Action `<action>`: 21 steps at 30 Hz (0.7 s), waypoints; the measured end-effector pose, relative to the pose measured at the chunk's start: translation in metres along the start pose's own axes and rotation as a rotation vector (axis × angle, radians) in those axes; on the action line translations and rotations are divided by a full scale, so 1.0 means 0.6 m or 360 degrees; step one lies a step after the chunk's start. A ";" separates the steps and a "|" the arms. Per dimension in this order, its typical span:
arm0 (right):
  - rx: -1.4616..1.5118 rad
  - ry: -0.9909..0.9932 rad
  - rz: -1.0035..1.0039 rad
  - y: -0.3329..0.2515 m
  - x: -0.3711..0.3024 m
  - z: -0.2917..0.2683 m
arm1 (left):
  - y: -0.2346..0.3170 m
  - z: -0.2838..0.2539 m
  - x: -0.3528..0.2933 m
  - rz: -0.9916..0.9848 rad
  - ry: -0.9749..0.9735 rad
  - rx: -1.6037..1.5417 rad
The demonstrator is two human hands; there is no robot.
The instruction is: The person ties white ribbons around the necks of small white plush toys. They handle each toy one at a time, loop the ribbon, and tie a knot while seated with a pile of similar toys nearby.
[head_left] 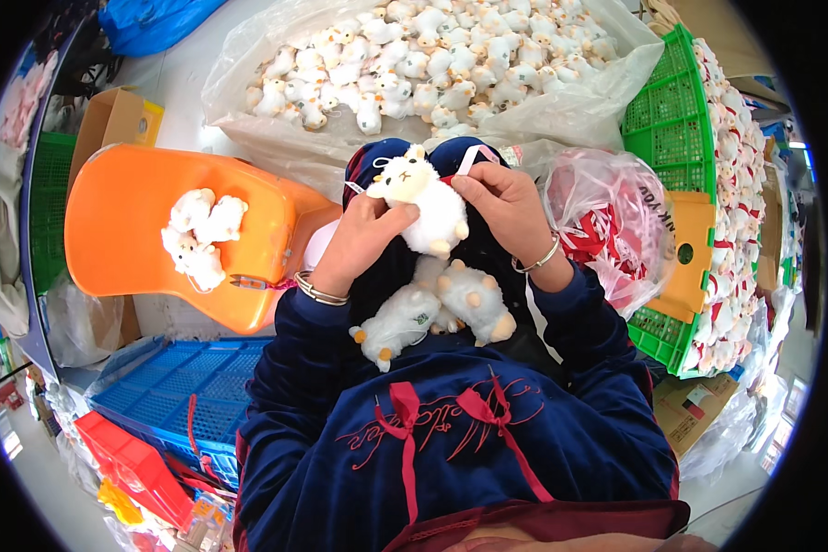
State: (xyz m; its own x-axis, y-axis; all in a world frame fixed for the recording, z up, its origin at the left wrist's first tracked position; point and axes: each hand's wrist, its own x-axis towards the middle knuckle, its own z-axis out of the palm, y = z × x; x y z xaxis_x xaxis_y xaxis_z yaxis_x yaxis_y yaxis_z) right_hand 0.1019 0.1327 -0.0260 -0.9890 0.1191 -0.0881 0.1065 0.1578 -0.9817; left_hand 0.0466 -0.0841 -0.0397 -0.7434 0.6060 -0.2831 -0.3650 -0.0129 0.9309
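While both hands gripped one white plush lamb (423,207) at frame centre, left hand (359,241) closed round its body, right hand (504,207) pinching its neck, two lambs (437,313) lay on the lap, three (198,237) on the orange chair (120,230), and a full bag (414,64) waited at top.

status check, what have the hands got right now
Left hand and right hand both grip one white plush toy above the lap. Two more plush toys lie on the lap. Nothing blocking the hands.
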 end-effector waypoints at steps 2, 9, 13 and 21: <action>-0.0126 0.0029 -0.0032 0.007 0.001 0.006 | 0.013 -0.001 0.004 -0.0191 -0.0015 0.0192; -0.0564 0.0127 -0.0185 0.004 -0.005 0.014 | 0.024 -0.016 0.008 -0.0173 0.0054 0.0908; -0.0485 0.0101 -0.0145 0.010 -0.002 0.013 | 0.036 -0.020 0.007 -0.0157 0.0048 0.1017; -0.0575 0.0147 -0.0309 -0.002 -0.005 0.030 | 0.001 -0.025 0.012 -0.0053 0.0112 0.0912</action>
State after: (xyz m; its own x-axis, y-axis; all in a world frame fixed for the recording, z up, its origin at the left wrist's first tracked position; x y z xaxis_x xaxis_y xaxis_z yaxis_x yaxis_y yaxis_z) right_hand 0.1027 0.1146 -0.0277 -0.9826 0.1383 0.1242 -0.0352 0.5176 -0.8549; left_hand 0.0327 -0.0914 -0.0446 -0.7792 0.5444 -0.3107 -0.0416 0.4497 0.8922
